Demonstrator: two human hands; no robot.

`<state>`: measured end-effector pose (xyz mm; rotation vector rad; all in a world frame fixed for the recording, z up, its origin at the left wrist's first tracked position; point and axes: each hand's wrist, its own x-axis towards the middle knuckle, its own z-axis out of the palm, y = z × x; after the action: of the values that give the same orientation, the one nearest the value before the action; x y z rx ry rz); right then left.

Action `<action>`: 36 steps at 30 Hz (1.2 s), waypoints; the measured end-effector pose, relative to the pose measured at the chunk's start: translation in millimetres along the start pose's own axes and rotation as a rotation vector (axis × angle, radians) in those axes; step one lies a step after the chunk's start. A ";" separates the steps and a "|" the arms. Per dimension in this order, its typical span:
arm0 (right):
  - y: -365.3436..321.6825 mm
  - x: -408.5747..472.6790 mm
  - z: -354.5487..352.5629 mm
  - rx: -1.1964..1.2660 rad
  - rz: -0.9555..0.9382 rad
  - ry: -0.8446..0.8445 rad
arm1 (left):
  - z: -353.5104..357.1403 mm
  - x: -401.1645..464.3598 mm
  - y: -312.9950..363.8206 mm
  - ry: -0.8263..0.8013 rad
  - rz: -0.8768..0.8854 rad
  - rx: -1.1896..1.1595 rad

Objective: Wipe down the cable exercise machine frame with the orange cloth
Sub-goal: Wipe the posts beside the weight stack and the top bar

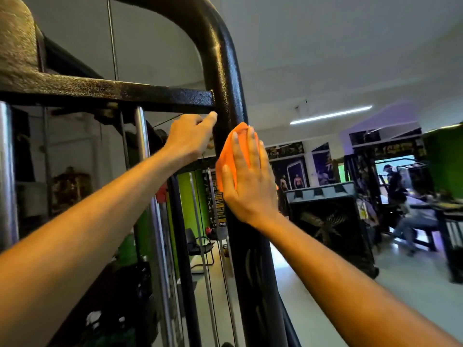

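left hand (193,136) curls round the frame (226,78) just under the crossbar (160,97), likely to steady the body | orange cloth (231,156) lies on the upright right of it | right hand (246,179) flat, fingers straight, pressing the cloth so it rubs the paint

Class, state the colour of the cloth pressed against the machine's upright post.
Orange cloth, under the right hand; head view.

1. We see open air right of the black upright post (231,78), toward the room.
2. Left of it, the crossbar (150,97), chrome guide rods (144,156) and thin cable (112,36) crowd the gap.
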<state>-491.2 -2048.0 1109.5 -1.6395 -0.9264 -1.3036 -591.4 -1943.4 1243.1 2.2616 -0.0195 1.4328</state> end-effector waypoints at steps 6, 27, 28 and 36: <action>-8.5 62.6 -2.9 0.037 0.037 0.008 | -0.4 12.1 12.0 -0.220 -0.204 -0.332; 5.8 -86.9 1.5 0.048 0.069 -0.056 | 17.2 -36.1 0.5 -0.225 -0.203 -0.531; 4.6 -84.7 1.9 0.032 0.081 -0.049 | 17.0 -36.7 0.2 -0.222 -0.216 -0.545; -20.3 -7.8 8.3 -0.082 0.130 0.054 | 12.0 -31.7 -2.9 -0.274 -0.233 -0.555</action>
<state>-508.0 -2032.9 1104.0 -1.6891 -0.7299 -1.3046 -594.9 -1952.6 1210.5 1.9004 -0.2062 0.8551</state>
